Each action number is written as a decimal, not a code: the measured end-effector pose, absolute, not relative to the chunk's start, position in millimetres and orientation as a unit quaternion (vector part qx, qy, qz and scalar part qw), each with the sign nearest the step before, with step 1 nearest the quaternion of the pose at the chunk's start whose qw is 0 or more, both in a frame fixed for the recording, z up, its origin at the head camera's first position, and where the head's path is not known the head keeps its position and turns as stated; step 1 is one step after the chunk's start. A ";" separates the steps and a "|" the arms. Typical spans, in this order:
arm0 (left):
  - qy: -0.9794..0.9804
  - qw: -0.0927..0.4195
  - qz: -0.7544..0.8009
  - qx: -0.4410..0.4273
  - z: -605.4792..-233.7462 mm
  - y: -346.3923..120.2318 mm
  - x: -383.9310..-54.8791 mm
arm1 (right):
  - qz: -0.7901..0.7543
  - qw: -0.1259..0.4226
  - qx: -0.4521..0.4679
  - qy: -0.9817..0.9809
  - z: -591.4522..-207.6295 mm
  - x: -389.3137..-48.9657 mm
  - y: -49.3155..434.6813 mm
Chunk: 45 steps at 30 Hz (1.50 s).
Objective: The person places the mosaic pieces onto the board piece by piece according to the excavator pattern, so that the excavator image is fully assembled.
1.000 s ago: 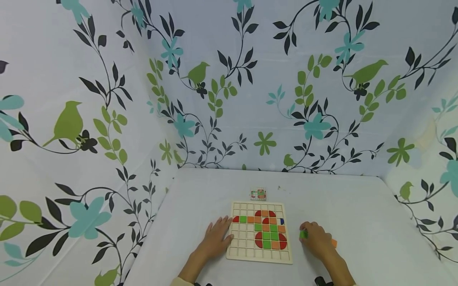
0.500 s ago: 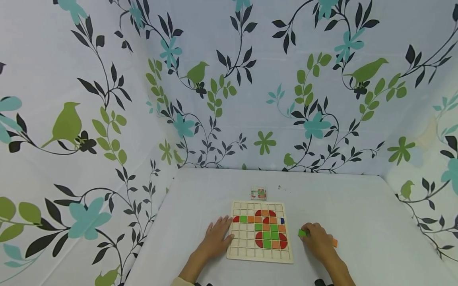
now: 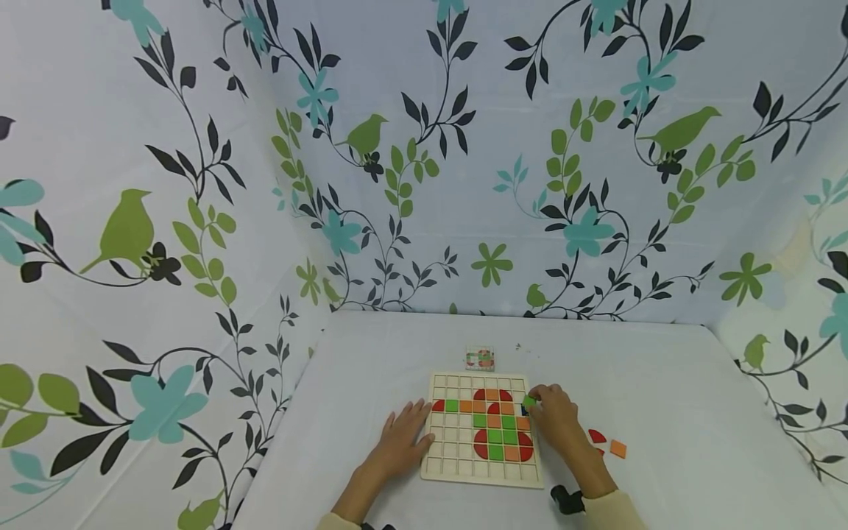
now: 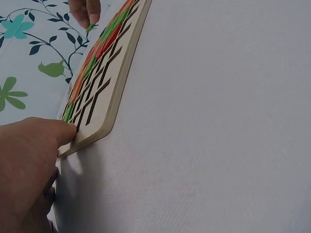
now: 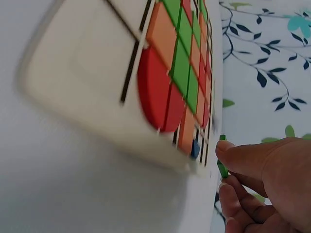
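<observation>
A pale wooden grid board (image 3: 457, 472) lies on the white table, with red, green and orange tiles in several cells. My right hand (image 3: 556, 421) is at the board's upper right edge, pinching a green square tile (image 5: 223, 165) between thumb and fingers. Just beside that tile, a small blue piece (image 5: 195, 149) sits in the board's right column. My left hand (image 3: 400, 444) rests at the board's left edge, fingers extended. In the left wrist view its thumb (image 4: 60, 132) touches the board near a corner; its other fingers are partly hidden.
To the right of the board lie a loose orange square tile (image 3: 618, 448) and a red rounded tile (image 3: 597, 436), with another red one partly behind the forearm. A small pattern card (image 3: 480, 358) lies beyond the board. Patterned cloth (image 3: 490, 184) rises around the table.
My right hand has moved from the loose tiles, up and left to the board's right edge, carrying the green tile. Red and orange tiles are now uncovered. The left hand has stayed put.
</observation>
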<state>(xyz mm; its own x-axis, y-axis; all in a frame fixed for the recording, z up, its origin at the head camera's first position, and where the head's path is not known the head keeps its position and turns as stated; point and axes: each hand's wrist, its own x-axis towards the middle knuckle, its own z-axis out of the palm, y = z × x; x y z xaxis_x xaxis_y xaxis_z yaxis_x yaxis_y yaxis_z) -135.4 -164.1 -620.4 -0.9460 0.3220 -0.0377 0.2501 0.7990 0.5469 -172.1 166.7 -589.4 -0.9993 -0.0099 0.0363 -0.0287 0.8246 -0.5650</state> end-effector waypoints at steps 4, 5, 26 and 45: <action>0.945 0.062 0.281 0.152 -619.9 -164.3 -135.7 | 0.299 0.009 0.039 -0.953 -588.0 -180.9 146.8; 0.946 0.062 0.280 0.152 -620.1 -164.5 -136.1 | 0.300 0.006 0.046 -0.953 -588.3 -182.7 141.9; 0.947 0.047 0.273 0.164 -623.2 -166.2 -135.3 | 0.293 0.034 0.223 -0.929 -596.5 -172.1 35.1; 0.945 0.039 0.276 0.170 -621.1 -166.4 -135.4 | 0.256 0.046 0.250 -0.933 -599.7 -167.7 21.2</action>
